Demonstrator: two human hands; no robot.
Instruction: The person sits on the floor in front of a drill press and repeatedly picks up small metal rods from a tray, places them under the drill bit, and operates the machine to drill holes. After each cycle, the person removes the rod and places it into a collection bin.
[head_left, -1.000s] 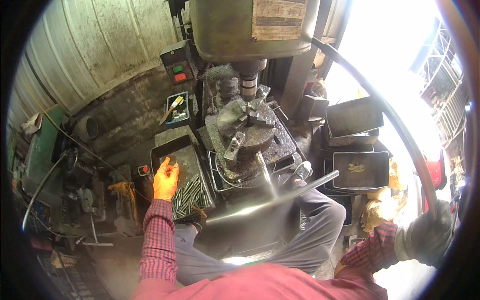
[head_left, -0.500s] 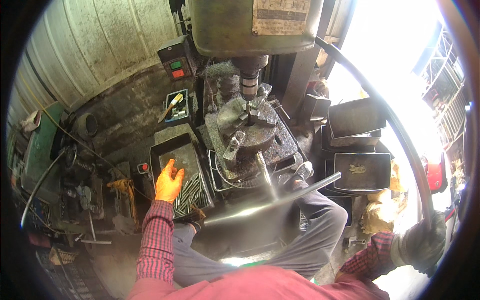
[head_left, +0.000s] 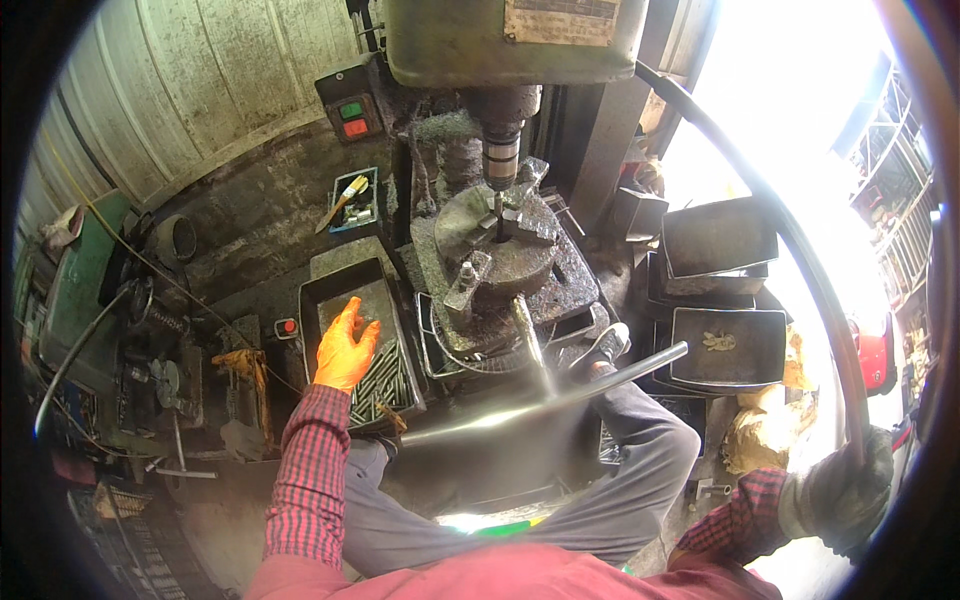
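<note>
My left hand (head_left: pixel 346 352), in an orange glove, is over a metal tray (head_left: pixel 309 305) with its fingers apart and nothing visible in them. Beside it, several metal rods (head_left: pixel 382 382) lie in the tray. At the right, my right hand (head_left: pixel 838 490), in a grey glove, is wrapped round the end of a long curved lever (head_left: pixel 792 232). That lever runs up to a green drill press (head_left: pixel 450 50). Its drill chuck (head_left: pixel 501 160) holds a bit that points down into a round jawed chuck (head_left: pixel 462 225) on the machine table.
A switch box (head_left: pixel 352 105) with green and red buttons is beside the press. A small blue tray (head_left: pixel 357 222) holds a brush (head_left: pixel 345 200). At the right are metal trays (head_left: pixel 718 240), one with a glove (head_left: pixel 718 341) in it. A bright bar (head_left: pixel 640 370) crosses before my knees.
My left hand has moved slightly forward over the tray, its index finger more stretched out. My right hand stays on the lever, which looks much the same. The view has shifted a little.
</note>
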